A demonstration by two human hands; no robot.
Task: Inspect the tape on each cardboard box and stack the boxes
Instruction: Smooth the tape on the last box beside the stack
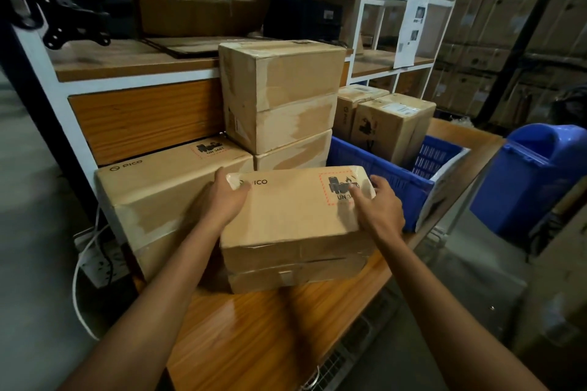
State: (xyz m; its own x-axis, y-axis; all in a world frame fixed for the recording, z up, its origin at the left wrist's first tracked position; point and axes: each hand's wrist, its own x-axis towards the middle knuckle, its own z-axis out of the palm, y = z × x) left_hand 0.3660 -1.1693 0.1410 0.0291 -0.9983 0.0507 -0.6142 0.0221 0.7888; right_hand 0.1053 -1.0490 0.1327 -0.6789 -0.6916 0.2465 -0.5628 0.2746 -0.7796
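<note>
While your left grip (227, 197) curls over the far-left corner of the box in hand (295, 219) and steadies it, your right grip (379, 209) lies open on the top face. Its forefinger is out on the glossy tape at the far-right corner, over the red-framed hazard mark (341, 189). The box sits on the desk (254, 333), slightly skewed, close against the larger box (165, 190) on its left.

Step, as judged: tape check.
- Run the fingertip along the whole strip, corner to corner, and press wherever the film lifts.
- The near face shows a dark seam (298, 262) with a short tape patch below it. It looks part open, but you cannot tell for certain, so check it before stacking.

Room for moving:
- Near right: the desk edge runs diagonally close to the box's near-right corner. Do not slide the box that way.
- Right: the blue crate (381, 168) stands just beside the right grip, with boxes standing in it. No passage there.
- Left: blocked by the larger box. Its flat top is the lower landing.
- Far: a stack of three (279, 98) stands against the shelf (143, 63), with open air above it.

Lift straight up before travelling, and set down square, edges flush.
</note>
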